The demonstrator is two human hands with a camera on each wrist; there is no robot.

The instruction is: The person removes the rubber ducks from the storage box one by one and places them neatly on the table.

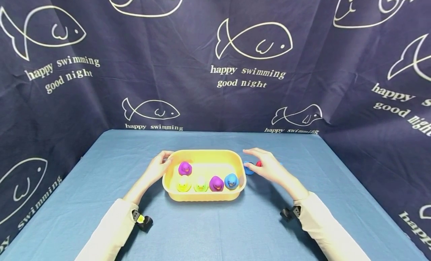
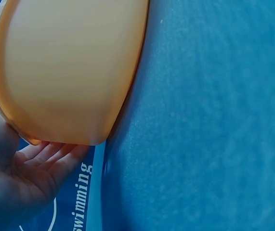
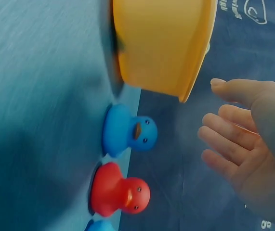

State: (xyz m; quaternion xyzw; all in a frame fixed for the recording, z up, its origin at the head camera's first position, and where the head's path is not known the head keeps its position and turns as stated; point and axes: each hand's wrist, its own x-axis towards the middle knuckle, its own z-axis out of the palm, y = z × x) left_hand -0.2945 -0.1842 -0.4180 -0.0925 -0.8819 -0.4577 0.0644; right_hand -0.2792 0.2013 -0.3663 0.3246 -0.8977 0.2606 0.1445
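Observation:
A yellow plastic basin (image 1: 203, 196) stands on the table with several rubber ducks inside. At the back left is a purple duck (image 1: 185, 168); along the front are a yellow duck (image 1: 183, 184), a light green duck (image 1: 201, 184), a second purple duck (image 1: 216, 184) and a blue duck (image 1: 231, 181). My left hand (image 1: 159, 167) grips the basin's left end, thumb at the rim and fingers against the outside. Beyond the right end, my right hand (image 1: 270, 167) hovers with spread fingers, holding nothing. Beneath it sit another blue duck (image 3: 127, 131) and a red duck (image 3: 118, 190).
At the lower edge of the right wrist view, part of one more blue duck (image 3: 100, 225) shows beside the red one. A blue cloth (image 1: 202, 231) covers the table. Dark blue curtains (image 1: 195, 73) with white fish drawings hang behind and at both sides.

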